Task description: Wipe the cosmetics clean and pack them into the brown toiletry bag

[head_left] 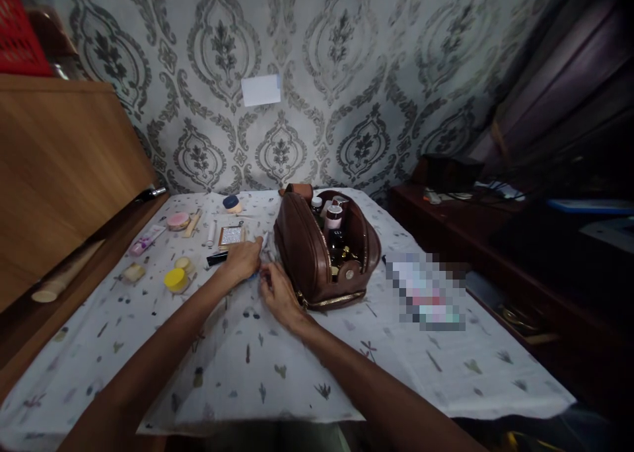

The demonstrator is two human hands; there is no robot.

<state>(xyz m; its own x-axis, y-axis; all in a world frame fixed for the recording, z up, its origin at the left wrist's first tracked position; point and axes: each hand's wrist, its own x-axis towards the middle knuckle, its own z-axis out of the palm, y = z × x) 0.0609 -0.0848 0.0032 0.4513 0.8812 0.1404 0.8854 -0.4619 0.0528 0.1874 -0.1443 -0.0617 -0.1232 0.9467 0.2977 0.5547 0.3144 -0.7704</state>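
A brown leather bag (302,247) stands unzipped on the patterned white cloth, with bottles and jars inside, among them a pink jar with a dark band (333,217). Just left of the bag, my left hand (244,260) has its fingers closed at a small whitish, see-through item (266,242) that I cannot make out clearly. My right hand (279,295) is beside it, fingers curled against the bag's left side; what they hold, if anything, is too small to tell. A black item (216,259) lies by my left hand, near a glittery square palette (232,236).
Left on the cloth (317,379) lie a yellow-lidded jar (176,280), a pink round case (178,221), a purple-white tube (147,240) and a blue-lidded jar (231,204). A pixelated flat object (426,293) is to the right. A wooden panel (69,181) borders the left.
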